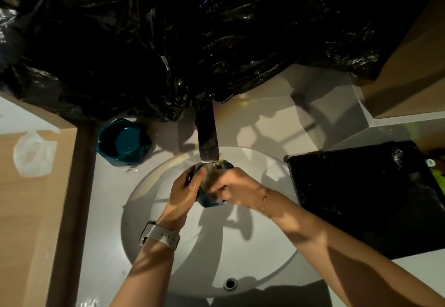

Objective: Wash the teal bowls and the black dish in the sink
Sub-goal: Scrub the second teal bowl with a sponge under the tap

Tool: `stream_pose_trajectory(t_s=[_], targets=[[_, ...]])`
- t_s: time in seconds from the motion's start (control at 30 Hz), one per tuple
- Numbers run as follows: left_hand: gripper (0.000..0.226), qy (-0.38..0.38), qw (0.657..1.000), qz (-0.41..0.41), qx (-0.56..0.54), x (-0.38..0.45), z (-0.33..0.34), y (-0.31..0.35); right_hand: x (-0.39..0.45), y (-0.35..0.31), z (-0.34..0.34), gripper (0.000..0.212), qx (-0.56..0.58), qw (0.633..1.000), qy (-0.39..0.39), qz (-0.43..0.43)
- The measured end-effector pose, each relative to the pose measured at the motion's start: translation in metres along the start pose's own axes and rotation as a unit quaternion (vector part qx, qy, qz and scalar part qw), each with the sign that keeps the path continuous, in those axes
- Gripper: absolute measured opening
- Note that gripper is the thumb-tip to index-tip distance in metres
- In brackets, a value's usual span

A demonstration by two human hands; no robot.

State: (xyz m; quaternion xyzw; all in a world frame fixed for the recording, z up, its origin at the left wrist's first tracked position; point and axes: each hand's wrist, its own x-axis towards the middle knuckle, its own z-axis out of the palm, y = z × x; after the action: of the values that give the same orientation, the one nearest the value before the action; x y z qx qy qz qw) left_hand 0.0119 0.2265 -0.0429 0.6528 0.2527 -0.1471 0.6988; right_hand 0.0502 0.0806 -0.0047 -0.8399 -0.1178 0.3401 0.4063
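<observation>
A small teal bowl (212,201) is held over the white sink (149,210), right under the flat metal tap (207,138) with water running into it. My left hand (185,188) grips the bowl's left side. My right hand (237,187) is curled over the bowl's right side, its fingers at the bowl's mouth. A second teal bowl (124,140) stands upright on the counter at the sink's upper left. The black dish (370,198), a flat rectangular tray, lies on the counter to the right of the sink.
Crumpled black plastic sheeting (192,42) covers the wall behind the tap. A wooden surface with a white plastic bag (33,155) lies at the left. The sink's overflow hole (230,284) is near the front edge. A wooden panel (414,66) rises at the right.
</observation>
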Motion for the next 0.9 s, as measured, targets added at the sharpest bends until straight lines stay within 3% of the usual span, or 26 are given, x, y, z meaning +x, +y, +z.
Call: stream_pose_trajectory(t_s=[0.07, 0.13, 0.2, 0.27, 0.4, 0.47, 0.57, 0.63, 0.7, 0.77, 0.9], targets=[[0.012, -0.02, 1.0, 0.004, 0.0, -0.001, 0.001, 0.0, 0.008, 0.002, -0.008, 0.017, -0.089, 0.994, -0.025, 0.061], [0.013, -0.034, 0.999, -0.007, -0.017, -0.004, 0.006, 0.0, 0.011, 0.003, -0.007, 0.024, -0.212, 0.975, 0.031, 0.059], [0.015, -0.032, 0.999, -0.012, -0.027, -0.006, 0.01, 0.003, 0.008, 0.004, 0.003, 0.026, -0.196, 0.975, 0.105, 0.016], [0.015, -0.028, 0.999, -0.009, -0.029, -0.006, 0.011, 0.004, 0.007, 0.009, 0.011, 0.023, -0.098, 0.983, 0.152, -0.021], [0.017, -0.038, 0.999, -0.001, -0.004, -0.006, 0.003, 0.005, 0.0, 0.007, 0.002, 0.025, 0.014, 0.999, 0.039, -0.011], [0.014, -0.031, 1.0, 0.002, 0.003, -0.006, 0.001, 0.005, 0.001, 0.009, -0.008, 0.023, -0.049, 0.998, -0.039, 0.0], [0.01, -0.039, 0.999, -0.002, -0.005, -0.008, 0.004, 0.006, 0.006, 0.009, -0.017, 0.024, -0.2, 0.98, -0.012, 0.003], [0.01, -0.039, 0.999, -0.011, -0.012, -0.009, 0.007, 0.007, 0.007, 0.005, -0.009, 0.028, -0.21, 0.976, 0.057, -0.011], [0.01, -0.037, 0.999, -0.011, -0.002, -0.008, 0.007, 0.009, 0.007, 0.005, 0.001, 0.031, -0.134, 0.986, 0.097, -0.024], [0.014, -0.035, 0.999, -0.011, 0.008, -0.007, 0.005, 0.009, 0.002, 0.005, 0.007, 0.035, -0.078, 0.993, 0.081, -0.033], [0.022, -0.026, 0.999, -0.018, 0.01, -0.004, 0.0, 0.007, -0.002, 0.005, -0.007, 0.033, -0.005, 0.999, -0.045, -0.017]])
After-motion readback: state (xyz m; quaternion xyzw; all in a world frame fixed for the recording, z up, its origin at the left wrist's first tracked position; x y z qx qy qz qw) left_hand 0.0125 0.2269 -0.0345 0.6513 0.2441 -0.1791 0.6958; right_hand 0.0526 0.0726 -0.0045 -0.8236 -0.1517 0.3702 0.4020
